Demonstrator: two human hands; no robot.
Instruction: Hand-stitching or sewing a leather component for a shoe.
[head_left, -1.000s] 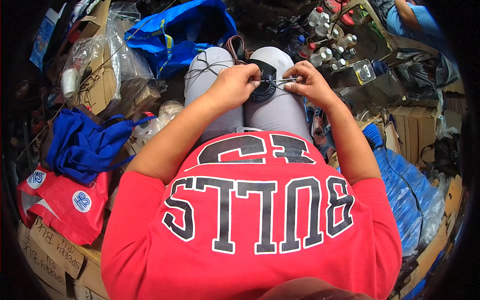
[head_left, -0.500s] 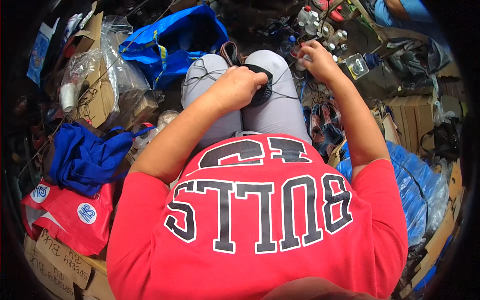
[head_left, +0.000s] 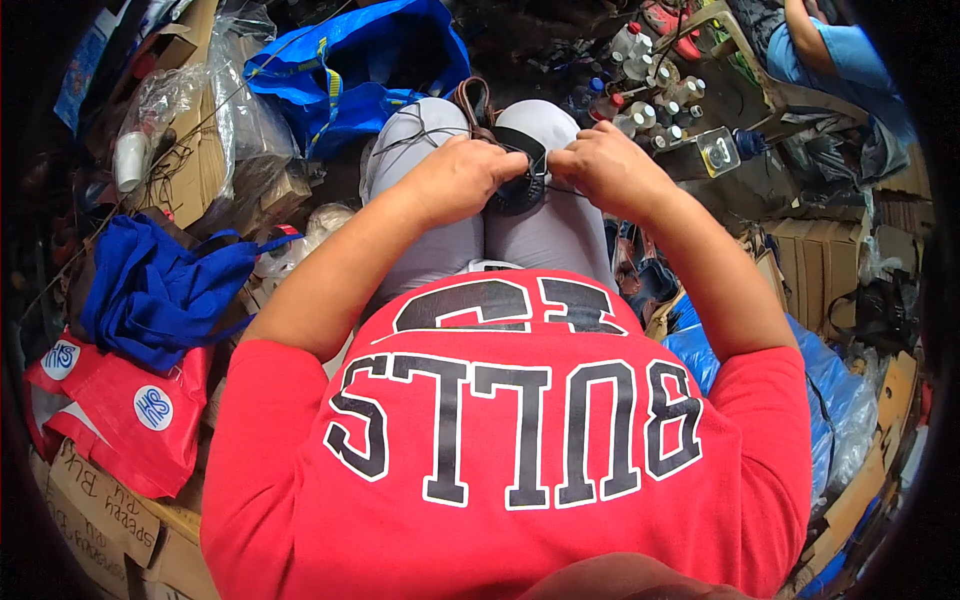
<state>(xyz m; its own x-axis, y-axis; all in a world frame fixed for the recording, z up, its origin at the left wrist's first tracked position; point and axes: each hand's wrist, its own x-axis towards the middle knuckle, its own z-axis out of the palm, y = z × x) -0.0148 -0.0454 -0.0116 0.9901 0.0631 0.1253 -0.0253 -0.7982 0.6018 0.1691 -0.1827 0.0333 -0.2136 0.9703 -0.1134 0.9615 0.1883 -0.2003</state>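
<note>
A dark shoe (head_left: 517, 197) with a black rounded end rests between my knees, and a brown strap-like part (head_left: 474, 101) sticks up at its far side. My left hand (head_left: 465, 172) is closed on the shoe's upper edge, thumb and fingers pinched together. Close by on the right, my right hand (head_left: 607, 172) is closed in a pinch at the shoe's side; whatever its fingertips hold is too small to make out. Loose black thread (head_left: 415, 132) lies across my left knee, and more thread runs from the shoe over my right thigh.
A blue bag (head_left: 345, 75) stands open beyond my knees. Several bottles (head_left: 650, 105) cluster at the far right, near a person's blue clothing (head_left: 835, 55). Shoes (head_left: 645, 270) lie beside my right thigh. Blue cloth (head_left: 160, 285), a red bag (head_left: 120, 420) and cardboard (head_left: 100, 500) fill the left.
My right hand has come in from the far right to the shoe, next to my left hand. My left hand stays at the shoe. The view has shifted slightly.
</note>
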